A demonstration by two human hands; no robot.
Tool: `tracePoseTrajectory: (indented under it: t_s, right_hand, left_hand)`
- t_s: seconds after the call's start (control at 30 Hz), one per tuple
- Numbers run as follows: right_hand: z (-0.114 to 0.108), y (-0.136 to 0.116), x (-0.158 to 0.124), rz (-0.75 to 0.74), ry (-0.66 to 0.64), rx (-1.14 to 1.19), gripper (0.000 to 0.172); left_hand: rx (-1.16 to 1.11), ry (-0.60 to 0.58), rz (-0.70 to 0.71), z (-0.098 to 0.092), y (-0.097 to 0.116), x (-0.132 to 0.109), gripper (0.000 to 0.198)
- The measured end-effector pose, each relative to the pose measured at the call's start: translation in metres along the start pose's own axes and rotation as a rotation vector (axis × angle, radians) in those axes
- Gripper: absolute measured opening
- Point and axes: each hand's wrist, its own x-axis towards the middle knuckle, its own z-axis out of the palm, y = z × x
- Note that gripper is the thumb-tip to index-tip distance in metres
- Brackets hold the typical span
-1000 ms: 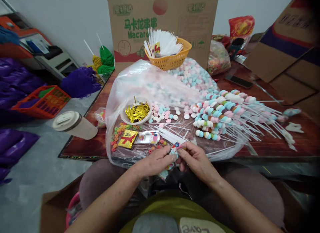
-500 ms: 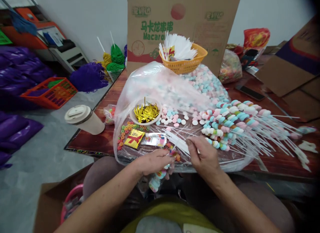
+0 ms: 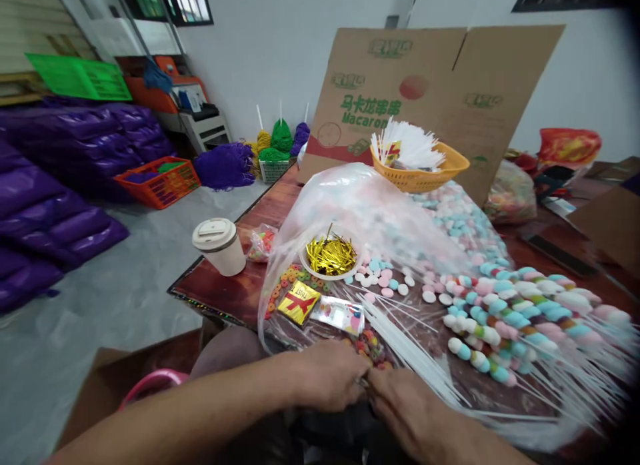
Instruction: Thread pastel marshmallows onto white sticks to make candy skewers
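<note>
At the table's front edge, my left hand (image 3: 333,375) and my right hand (image 3: 407,402) meet with closed fingers. A small bit of something shows between their fingertips, too little to name; the rest is hidden below the hands. Just beyond them lie ring-shaped candies (image 3: 370,345) in several colours and a bundle of white sticks (image 3: 405,348). A yellow twist-tie packet (image 3: 299,302) and a clear printed sachet (image 3: 340,314) are close to my left hand. Behind these stands a white bowl (image 3: 306,260) of gold twist ties (image 3: 331,254). Skewers of pastel candy (image 3: 530,312) are piled to the right.
A large clear bag (image 3: 345,192) of pastel candies spreads over the table. An orange basket (image 3: 420,180) of white paper strips stands before a cardboard box (image 3: 450,78). The lidded cup (image 3: 220,248) is near the left edge; a phone (image 3: 563,255) lies at right.
The candy skewer seen in my left hand is now out of sight. My hands have come together, lower at the table edge. The camera view has shifted, moving the scene right and down.
</note>
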Motion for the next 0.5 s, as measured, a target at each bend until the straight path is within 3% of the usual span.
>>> tracePoseTrajectory:
  t_s: [0.1, 0.17, 0.23, 0.3, 0.33, 0.43, 0.5]
  right_hand:
    - [-0.009, 0.006, 0.021, 0.189, -0.218, 0.365, 0.037]
    - [-0.027, 0.019, 0.048, 0.225, -0.305, 0.489, 0.037]
    - [-0.047, 0.037, 0.088, 0.226, -0.298, 0.483, 0.037]
    - [-0.061, 0.054, 0.133, 0.262, -0.16, 0.191, 0.032]
    - [-0.063, 0.06, 0.155, 0.247, -0.19, 0.014, 0.028]
    - [-0.05, 0.074, 0.205, 0.253, -0.305, -0.077, 0.014]
    - [-0.035, 0.08, 0.221, 0.254, -0.349, -0.073, 0.019]
  left_hand:
    - [0.317, 0.379, 0.129, 0.007, -0.009, -0.015, 0.017]
    - [0.261, 0.599, 0.142, 0.014, -0.02, -0.024, 0.017]
    - [-0.017, 0.792, 0.009, 0.021, -0.033, -0.028, 0.019]
    - [-0.389, 0.935, -0.197, 0.026, -0.045, -0.028, 0.019]
    - [-0.563, 0.976, -0.291, 0.027, -0.051, -0.027, 0.018]
    - [-0.964, 1.023, -0.476, 0.026, -0.065, -0.024, 0.015]
    - [-1.197, 1.032, -0.546, 0.024, -0.072, -0.023, 0.016]
